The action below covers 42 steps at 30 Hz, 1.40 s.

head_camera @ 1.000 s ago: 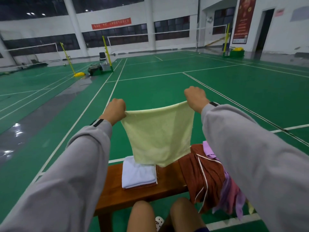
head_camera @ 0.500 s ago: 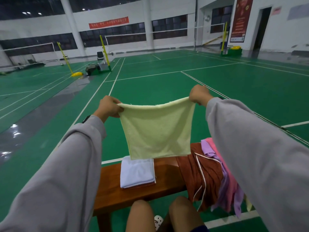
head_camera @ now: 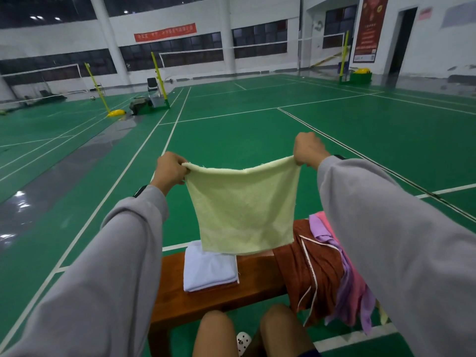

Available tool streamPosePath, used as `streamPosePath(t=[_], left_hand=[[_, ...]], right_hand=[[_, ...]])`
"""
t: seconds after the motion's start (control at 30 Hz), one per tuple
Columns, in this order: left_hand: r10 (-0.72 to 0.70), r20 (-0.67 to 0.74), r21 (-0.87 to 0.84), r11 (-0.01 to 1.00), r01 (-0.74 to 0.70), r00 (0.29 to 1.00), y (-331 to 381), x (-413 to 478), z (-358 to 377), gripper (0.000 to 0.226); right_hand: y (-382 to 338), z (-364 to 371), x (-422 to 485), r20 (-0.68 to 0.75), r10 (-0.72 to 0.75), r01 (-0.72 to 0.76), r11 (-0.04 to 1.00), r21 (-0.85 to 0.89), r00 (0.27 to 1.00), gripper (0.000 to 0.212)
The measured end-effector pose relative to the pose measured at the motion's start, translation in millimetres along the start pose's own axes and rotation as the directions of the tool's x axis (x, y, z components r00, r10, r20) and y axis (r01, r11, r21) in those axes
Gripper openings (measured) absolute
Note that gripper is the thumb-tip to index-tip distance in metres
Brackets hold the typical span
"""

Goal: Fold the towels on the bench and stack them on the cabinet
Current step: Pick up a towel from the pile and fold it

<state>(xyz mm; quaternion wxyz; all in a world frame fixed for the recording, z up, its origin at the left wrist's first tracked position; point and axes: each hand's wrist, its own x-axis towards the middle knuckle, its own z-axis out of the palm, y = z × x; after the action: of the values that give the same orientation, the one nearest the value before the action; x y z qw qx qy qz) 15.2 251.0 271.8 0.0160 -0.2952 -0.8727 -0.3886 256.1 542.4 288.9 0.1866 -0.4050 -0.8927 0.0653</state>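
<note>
Hanging in the air above the bench (head_camera: pixel 257 271), the pale yellow towel (head_camera: pixel 243 210) is stretched by its two top corners. The left hand (head_camera: pixel 168 170) pinches the left corner with curled fingers and thumb; the right hand (head_camera: pixel 307 149) is clenched round the right corner, a little higher and farther off. The top edge sags slightly between them, and the rest drops flat with its bottom edge just over a folded white towel (head_camera: pixel 210 270) that lies on the bench.

Judging by that sag and drape, the cloth is light, soft and limp, with a nubbly surface that should not slip. It will not keep a shape unaided, so the corners look like the right places to hold it, and bringing corner to corner should give a clean fold.

To the right, a brown cloth (head_camera: pixel 316 264) with pale trim and pink and purple cloths (head_camera: pixel 353 287) hang in a heap over the bench edge, not yet folded. No cabinet is in view.

A red banner (head_camera: pixel 164 32) on the far wall and a tall dark red poster (head_camera: pixel 368 27) at far right carry writing, but it is too small and blurred to read.
</note>
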Motion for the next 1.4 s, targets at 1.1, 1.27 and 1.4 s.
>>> streamPosePath(t=[1.1, 1.27, 1.4], left_hand=[[-0.201, -0.203, -0.37, 0.922, 0.115, 0.958, 29, 41, 74, 0.029], [-0.205, -0.083, -0.319, 0.933, 0.169, 0.975, 6, 3, 78, 0.026], [-0.213, 0.225, -0.232, 0.936, 0.264, 0.951, -18, -53, 81, 0.022]], right_hand=[[45, 9, 38, -0.195, 0.106, -0.09, 0.992, 0.087, 0.975, 0.012], [78, 11, -1, -0.023, 0.049, -0.046, 0.992, 0.116, 0.999, 0.007], [108, 22, -49, 0.27, -0.032, -0.036, 0.97, 0.242, 0.962, 0.022]])
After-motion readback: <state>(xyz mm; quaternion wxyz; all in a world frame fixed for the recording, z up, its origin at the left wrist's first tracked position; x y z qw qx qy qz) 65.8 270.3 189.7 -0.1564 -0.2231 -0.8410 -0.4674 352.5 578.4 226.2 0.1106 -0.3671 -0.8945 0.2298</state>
